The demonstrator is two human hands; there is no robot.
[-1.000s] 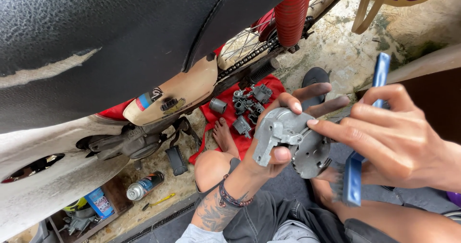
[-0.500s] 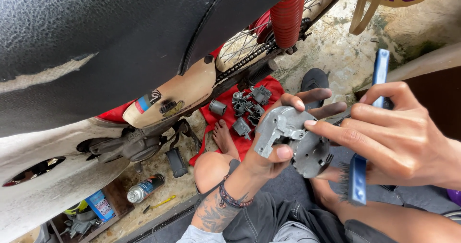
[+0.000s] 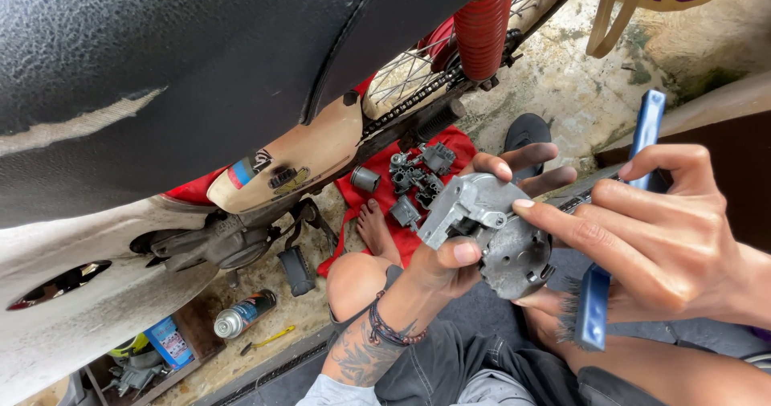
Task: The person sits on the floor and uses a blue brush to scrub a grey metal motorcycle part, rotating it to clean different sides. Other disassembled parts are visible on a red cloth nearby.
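Observation:
My left hand (image 3: pixel 462 245) grips a grey cast-metal engine part (image 3: pixel 494 233), thumb on its near face and fingers curled behind it. My right hand (image 3: pixel 658 241) holds a blue-handled brush (image 3: pixel 614 237) with dark bristles pointing down-left near my knee, and its index finger touches the right side of the metal part. Both hands are above my bent legs in dark shorts.
A motorcycle fills the upper left, with its black seat (image 3: pixel 201 61), red shock spring (image 3: pixel 482 24) and chain. Below lie a red cloth (image 3: pixel 381 217) with several grey metal parts (image 3: pixel 414 177), a spray can (image 3: pixel 243 311), a yellow tool and a box of items.
The metal part has tilted slightly in my left hand. My right hand and the brush have shifted a little right and up.

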